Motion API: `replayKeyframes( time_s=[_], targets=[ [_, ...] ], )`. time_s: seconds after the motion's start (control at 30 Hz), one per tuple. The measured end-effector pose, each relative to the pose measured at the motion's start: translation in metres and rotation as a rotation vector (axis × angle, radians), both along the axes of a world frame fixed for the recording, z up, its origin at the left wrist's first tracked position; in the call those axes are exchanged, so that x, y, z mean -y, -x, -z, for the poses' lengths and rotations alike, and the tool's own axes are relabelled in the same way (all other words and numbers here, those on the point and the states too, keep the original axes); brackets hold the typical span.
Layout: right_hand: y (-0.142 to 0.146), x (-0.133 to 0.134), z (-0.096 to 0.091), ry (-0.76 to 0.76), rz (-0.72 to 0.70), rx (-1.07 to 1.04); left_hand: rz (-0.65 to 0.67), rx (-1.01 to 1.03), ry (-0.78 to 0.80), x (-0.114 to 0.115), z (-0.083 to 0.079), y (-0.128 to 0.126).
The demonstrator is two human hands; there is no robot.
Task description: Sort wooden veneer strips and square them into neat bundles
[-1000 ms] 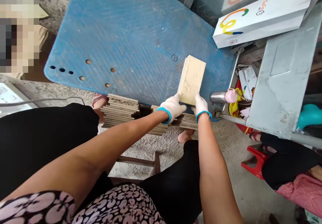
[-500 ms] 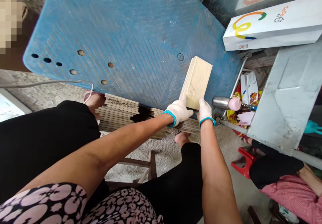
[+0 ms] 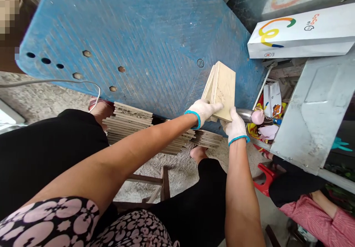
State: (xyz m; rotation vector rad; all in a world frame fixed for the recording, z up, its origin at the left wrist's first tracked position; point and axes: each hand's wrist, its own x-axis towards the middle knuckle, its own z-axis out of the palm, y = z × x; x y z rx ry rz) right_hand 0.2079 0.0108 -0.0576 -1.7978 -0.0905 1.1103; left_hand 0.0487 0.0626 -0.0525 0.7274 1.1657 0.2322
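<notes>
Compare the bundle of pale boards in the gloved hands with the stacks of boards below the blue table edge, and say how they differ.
The bundle of boards is small, held up over the blue table by the left hand and right hand, its broad pale face showing. The stacks of boards hold many more pieces, lie flat and low by the person's legs, and show mostly darker stepped edges. Both look like thin rectangular wooden boards.
</notes>
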Motion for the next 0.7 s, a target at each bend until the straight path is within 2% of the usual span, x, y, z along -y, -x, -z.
replayKeyframes(
  time_s=[0.07, 0.23, 0.37, 0.5, 0.6, 0.7],
  targets=[
    [0.007, -0.001, 0.003, -0.004, -0.026, -0.043, -0.06, 0.106, 0.074, -0.008, 0.01, -0.003],
    [0.02, -0.003, 0.012, 0.02, -0.004, -0.062, -0.099, 0.141, 0.109, -0.014, 0.031, -0.003],
    [0.023, -0.004, 0.008, -0.069, 0.005, -0.103, -0.19, 0.202, 0.108, -0.005, 0.03, -0.001],
    [0.032, -0.002, -0.011, -0.163, -0.052, -0.162, -0.276, 0.268, 0.074, 0.005, 0.008, 0.006],
    [0.045, 0.006, -0.033, -0.208, -0.071, -0.147, -0.281, 0.3, 0.016, 0.01, -0.02, 0.017],
    [0.06, 0.025, -0.06, -0.257, -0.149, -0.044, -0.208, 0.281, -0.042, 0.015, -0.054, 0.033]
  ],
)
